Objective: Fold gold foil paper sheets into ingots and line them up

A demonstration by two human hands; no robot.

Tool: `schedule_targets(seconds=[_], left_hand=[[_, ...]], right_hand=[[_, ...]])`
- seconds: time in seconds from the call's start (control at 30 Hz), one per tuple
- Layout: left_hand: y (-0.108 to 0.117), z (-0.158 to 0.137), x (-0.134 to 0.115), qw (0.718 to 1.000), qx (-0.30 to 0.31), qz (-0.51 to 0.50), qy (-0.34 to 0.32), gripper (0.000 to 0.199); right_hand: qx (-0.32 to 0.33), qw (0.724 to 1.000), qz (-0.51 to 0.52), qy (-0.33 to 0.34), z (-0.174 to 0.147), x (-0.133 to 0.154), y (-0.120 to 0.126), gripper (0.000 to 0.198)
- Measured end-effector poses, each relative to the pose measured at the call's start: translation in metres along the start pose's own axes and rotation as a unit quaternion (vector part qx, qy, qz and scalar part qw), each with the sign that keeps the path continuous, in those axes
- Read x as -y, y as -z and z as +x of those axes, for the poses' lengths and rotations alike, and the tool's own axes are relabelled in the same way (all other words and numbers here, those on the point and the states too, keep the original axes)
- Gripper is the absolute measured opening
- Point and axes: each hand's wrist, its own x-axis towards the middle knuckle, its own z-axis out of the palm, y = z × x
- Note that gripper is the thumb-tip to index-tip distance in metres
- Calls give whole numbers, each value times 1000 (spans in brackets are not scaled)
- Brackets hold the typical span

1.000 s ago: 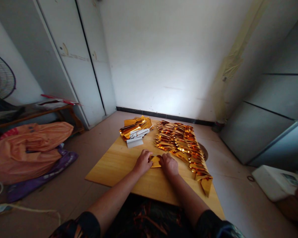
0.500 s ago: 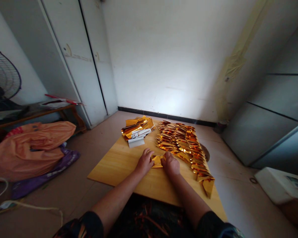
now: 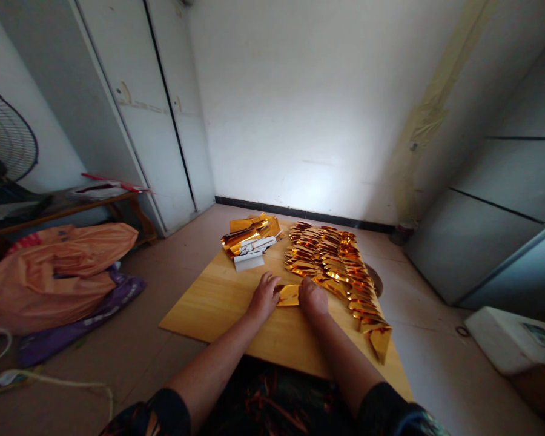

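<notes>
Between my hands, low over the wooden board point(image 3: 209, 303), is a small piece of folded gold foil paper point(image 3: 289, 295). My left hand point(image 3: 265, 297) grips its left end with the fingers curled. At the other end, my right hand point(image 3: 313, 298) is closed on the paper, and its fingertips are partly hidden. Rows of folded gold paper pieces point(image 3: 322, 254) lie nested together on the right side of the board. Toward the back left sits a pile of gold foil sheets point(image 3: 258, 227), with white paper point(image 3: 249, 261) in front of it.
An orange plastic bag point(image 3: 72, 266) and a purple bag point(image 3: 86, 324) lie on the floor at left, near a low wooden bench point(image 3: 136, 212) and a fan point(image 3: 9, 133). A white box point(image 3: 508, 339) stands on the right. A white wall point(image 3: 309, 109) rises behind the board.
My right hand has shifted slightly on the right end of the folded paper, so more of its gold surface shows between my hands. My left hand stays nearly in place.
</notes>
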Motion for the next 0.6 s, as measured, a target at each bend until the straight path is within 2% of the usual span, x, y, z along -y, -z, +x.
schedule_targets(seconds=[0.27,0.4,0.6], left_hand=[[2,1,-3,1000,1,9,7,50],[4,-2,-9,1000,-3,24,-17,47],[12,-5,-22,997,44,49,-36,21]], right_hand=[[3,1000,-15,0,2,0,-4,21],[-9,1000,-26,5,1,0,-6,22],[-20,999,-35,7,-3,4,-6,22]])
